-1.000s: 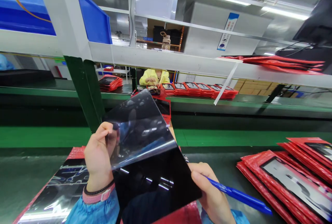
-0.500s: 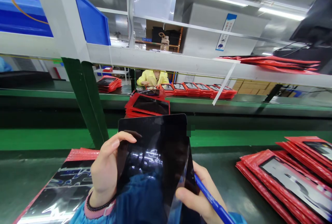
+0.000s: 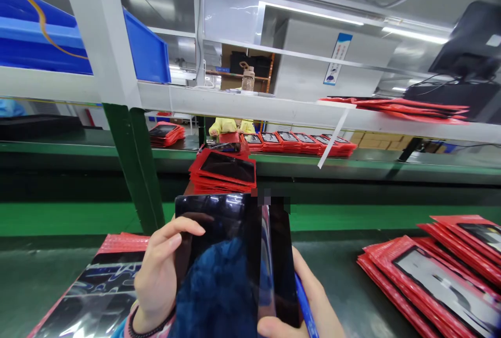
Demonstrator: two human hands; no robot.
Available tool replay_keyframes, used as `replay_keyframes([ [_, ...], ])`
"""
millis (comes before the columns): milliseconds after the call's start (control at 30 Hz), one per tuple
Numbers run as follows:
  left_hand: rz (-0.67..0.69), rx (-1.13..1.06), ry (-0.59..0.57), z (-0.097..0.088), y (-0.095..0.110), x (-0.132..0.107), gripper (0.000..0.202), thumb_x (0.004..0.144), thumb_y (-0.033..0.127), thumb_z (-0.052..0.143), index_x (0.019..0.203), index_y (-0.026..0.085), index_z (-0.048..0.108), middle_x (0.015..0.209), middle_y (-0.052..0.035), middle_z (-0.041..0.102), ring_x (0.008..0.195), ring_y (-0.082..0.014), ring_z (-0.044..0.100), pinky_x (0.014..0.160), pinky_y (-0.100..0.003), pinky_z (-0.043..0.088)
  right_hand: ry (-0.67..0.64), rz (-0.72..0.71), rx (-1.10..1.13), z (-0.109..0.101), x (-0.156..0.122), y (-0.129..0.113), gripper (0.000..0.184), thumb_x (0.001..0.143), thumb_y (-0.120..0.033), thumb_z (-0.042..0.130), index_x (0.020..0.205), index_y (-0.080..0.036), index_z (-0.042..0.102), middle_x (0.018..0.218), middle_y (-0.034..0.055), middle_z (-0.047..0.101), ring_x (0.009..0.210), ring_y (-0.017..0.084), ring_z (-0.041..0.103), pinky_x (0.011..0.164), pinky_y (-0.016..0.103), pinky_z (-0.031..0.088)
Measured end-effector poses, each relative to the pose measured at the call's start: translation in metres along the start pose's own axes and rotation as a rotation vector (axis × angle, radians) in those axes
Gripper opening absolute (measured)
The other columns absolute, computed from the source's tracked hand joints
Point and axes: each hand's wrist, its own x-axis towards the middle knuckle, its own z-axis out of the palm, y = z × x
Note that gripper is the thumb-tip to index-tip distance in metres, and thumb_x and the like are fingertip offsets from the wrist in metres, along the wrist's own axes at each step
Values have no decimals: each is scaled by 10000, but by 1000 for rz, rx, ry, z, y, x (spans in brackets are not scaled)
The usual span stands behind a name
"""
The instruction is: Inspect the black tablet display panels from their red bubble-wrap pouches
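Between my hands is a glossy black tablet screen panel (image 3: pixel 219 275), tilted up and reflecting a blue sleeve. My left hand (image 3: pixel 158 270) grips its left edge, with the index finger over the front. At the lower right, my right hand (image 3: pixel 313 296) holds the other edge, thumb on the front. A blue pen (image 3: pixel 306 306) is tucked in that same hand, beside the panel's edge. A shiny clear strip (image 3: pixel 266 265), looking like lifted film, runs lengthwise along the panel's right part above the right thumb. Its exact attachment cannot be made out.
Red-edged padded pouches with dark panels (image 3: pixel 97 291) lie at left; a stack of red pouches (image 3: pixel 438 280) lies at right. More red pouches (image 3: pixel 227 166) are piled ahead. A green post (image 3: pixel 133 166) and white shelf beam (image 3: pixel 242 99) stand before me. A co-worker in yellow (image 3: pixel 225 125) is beyond.
My view has tilted up slightly, so things sit lower in it. The shiny strip now stands more upright and reaches the panel's top. My right thumb has shifted down and slightly left.
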Motion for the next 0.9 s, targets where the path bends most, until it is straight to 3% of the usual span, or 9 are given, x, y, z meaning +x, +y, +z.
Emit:
replay_keyframes([
  [67, 15, 14, 10, 0, 1, -1, 187, 697, 312, 656, 626, 192, 780, 731, -33, 761, 768, -203, 699, 720, -213, 518, 66, -191, -103, 2, -3, 3, 899, 745, -438, 793, 1499, -314, 320, 1448, 98, 531, 1335, 328, 474, 1073, 420, 430],
  [133, 16, 19, 27, -2, 2, -1, 187, 689, 318, 659, 619, 192, 778, 727, -39, 761, 763, -216, 701, 708, -233, 521, 124, -335, -218, 4, -5, 7, 902, 817, -395, 735, 1537, -341, 194, 1525, 94, 432, 1369, 307, 421, 1075, 423, 425],
  [233, 9, 22, 39, -7, 0, -2, 183, 688, 323, 658, 623, 199, 776, 748, -40, 764, 775, -230, 697, 705, -257, 524, 191, -465, -451, 3, -7, 10, 867, 848, -369, 699, 1539, -356, 175, 1565, 88, 350, 1394, 326, 347, 1091, 489, 374],
  [300, 32, 29, 43, -9, -2, -3, 173, 688, 321, 659, 627, 211, 777, 737, -28, 761, 767, -222, 690, 696, -255, 522, 205, -531, -546, 1, -6, 10, 874, 839, -350, 716, 1532, -385, 185, 1550, 66, 375, 1389, 333, 332, 1099, 517, 346],
  [433, 87, 95, 59, -10, -1, -4, 157, 681, 303, 657, 632, 225, 783, 670, 1, 745, 683, -180, 669, 662, -215, 514, 222, -587, -561, -4, -3, 8, 992, 775, -259, 779, 1525, -436, 155, 1497, 8, 457, 1368, 326, 353, 1048, 472, 455],
  [567, 142, 159, 16, -8, 5, -5, 164, 693, 285, 637, 638, 246, 787, 669, 18, 757, 681, -160, 690, 649, -173, 523, 254, -564, -623, -6, -6, 17, 1078, 725, -192, 804, 1533, -412, 126, 1547, 11, 343, 1372, 334, 321, 1020, 453, 487],
  [667, 235, 248, -42, -6, 10, -7, 165, 686, 226, 640, 639, 270, 792, 612, 36, 750, 597, -139, 688, 586, -151, 524, 261, -532, -682, -11, -7, 31, 988, 722, -213, 817, 1517, -359, 250, 1569, 21, 231, 1360, 360, 326, 1035, 458, 462],
  [767, 324, 336, -77, -2, 14, -16, 185, 661, 165, 661, 613, 292, 787, 533, 54, 722, 472, -112, 642, 485, -144, 489, 252, -527, -702, -20, -4, 45, 809, 833, -226, 721, 1504, -351, 286, 1553, 5, 266, 1299, 305, 450, 922, 339, 556],
  [900, 270, 298, 103, 11, 16, -34, 154, 703, 229, 719, 584, 315, 764, 516, 65, 699, 573, -102, 664, 604, -142, 492, 243, -669, -710, -33, -1, 49, 639, 902, -138, 591, 1470, -333, 372, 1531, 8, 359, 1244, 247, 537, 846, 273, 590],
])
